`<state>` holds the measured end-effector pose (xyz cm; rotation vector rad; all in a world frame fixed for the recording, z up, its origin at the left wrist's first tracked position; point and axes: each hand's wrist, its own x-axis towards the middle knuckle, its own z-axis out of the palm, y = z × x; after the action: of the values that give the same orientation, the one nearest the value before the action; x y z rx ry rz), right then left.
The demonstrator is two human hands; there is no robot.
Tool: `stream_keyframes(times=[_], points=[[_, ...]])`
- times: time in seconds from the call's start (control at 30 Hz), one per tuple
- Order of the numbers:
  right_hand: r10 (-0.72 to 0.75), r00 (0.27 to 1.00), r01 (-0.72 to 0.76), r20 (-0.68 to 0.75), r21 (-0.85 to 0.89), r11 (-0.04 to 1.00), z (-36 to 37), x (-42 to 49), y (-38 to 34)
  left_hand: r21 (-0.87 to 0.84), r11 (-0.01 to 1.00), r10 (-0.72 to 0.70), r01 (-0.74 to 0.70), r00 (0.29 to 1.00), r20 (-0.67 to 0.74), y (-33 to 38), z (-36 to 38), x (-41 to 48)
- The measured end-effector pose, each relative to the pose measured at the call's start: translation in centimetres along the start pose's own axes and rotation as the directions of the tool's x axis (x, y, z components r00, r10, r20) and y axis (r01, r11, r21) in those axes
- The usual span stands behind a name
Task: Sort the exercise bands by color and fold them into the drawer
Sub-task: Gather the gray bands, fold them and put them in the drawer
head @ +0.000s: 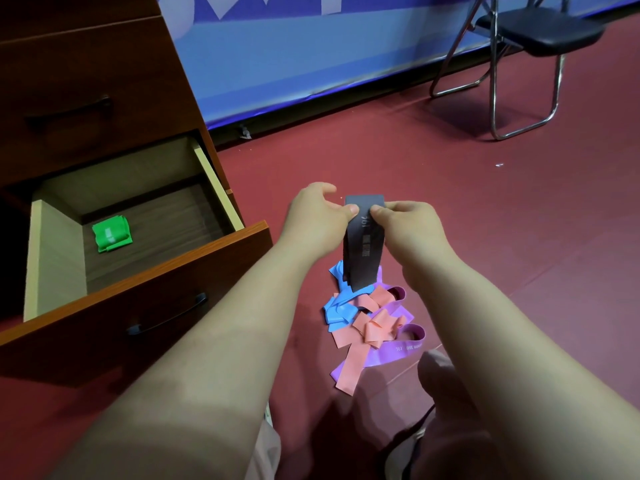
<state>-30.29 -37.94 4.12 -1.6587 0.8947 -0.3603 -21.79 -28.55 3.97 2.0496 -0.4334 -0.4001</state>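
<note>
A dark grey exercise band (363, 251) hangs upright above the floor, pinched near its top by my left hand (317, 216) and my right hand (403, 225). Its lower end dangles over a tangled pile on the floor: blue bands (337, 311), salmon-pink bands (370, 329) and purple bands (403, 348). To the left, the wooden drawer (166, 282) stands pulled out. A folded green band (111, 233) lies on the drawer's floor near its back left.
The brown cabinet (86, 81) holds a closed drawer above the pulled-out one. A black folding chair (526, 39) stands at the far right. A blue banner (311, 64) runs along the wall. Dark red flooring (485, 220) surrounds the pile. My knee (440, 372) is near the bands.
</note>
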Motion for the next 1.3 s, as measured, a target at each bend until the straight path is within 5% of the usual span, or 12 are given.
stream_keyframes(times=[0.3,0.57,0.77,1.3], points=[[-0.056,0.998,0.053,-0.027,-0.089,0.995,-0.15,0.48,0.35,0.140,0.979,0.113,-0.145,0.970,0.214,0.05,0.03,-0.31],[-0.121,0.992,0.115,-0.019,-0.191,0.975,0.06,0.55,0.70,0.270,0.936,0.151,-0.226,0.951,0.270,-0.41,-0.19,-0.31],[-0.064,0.990,0.067,-0.123,0.018,0.998,-0.06,0.81,0.67,0.306,0.939,0.060,-0.158,0.951,0.304,-0.47,-0.13,-0.49],[-0.048,0.994,0.070,-0.094,0.239,0.969,-0.18,0.44,-0.13,0.176,0.957,0.179,-0.230,0.947,0.266,0.22,-0.47,-0.79]])
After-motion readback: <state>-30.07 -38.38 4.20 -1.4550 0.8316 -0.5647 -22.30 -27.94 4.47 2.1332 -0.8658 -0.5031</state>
